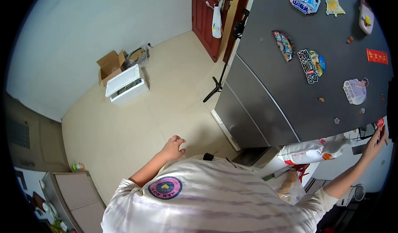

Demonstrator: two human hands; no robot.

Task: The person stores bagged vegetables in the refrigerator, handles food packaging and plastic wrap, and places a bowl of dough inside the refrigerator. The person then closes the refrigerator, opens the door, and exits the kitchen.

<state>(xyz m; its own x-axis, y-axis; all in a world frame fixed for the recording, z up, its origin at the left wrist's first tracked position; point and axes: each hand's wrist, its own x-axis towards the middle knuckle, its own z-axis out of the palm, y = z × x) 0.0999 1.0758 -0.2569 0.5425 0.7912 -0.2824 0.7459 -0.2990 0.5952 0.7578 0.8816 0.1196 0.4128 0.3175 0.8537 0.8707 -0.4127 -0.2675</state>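
My left hand (pixel 173 149) hangs over the tiled floor in front of my shirt, fingers loosely bent and somewhat apart, holding nothing. Far to the right, my right hand (pixel 375 141) is stretched out beside the dark grey fridge (pixel 265 67). Its fingers close around a small red item (pixel 380 123), whose kind is hard to make out at the edge of the view. Close to this hand is a black wire rack (pixel 366 132). Several magnets, including a fan-shaped magnet (pixel 283 45), are stuck on the fridge door.
White printed sacks (pixel 311 151) lie beside the fridge, near a plastic bag (pixel 290 187). A white foam box (pixel 127 85) and an open cardboard box (pixel 111 65) sit by the wall. A black tripod (pixel 214 88) stands near the red door (pixel 210 17). Cabinets (pixel 76 191) line the left.
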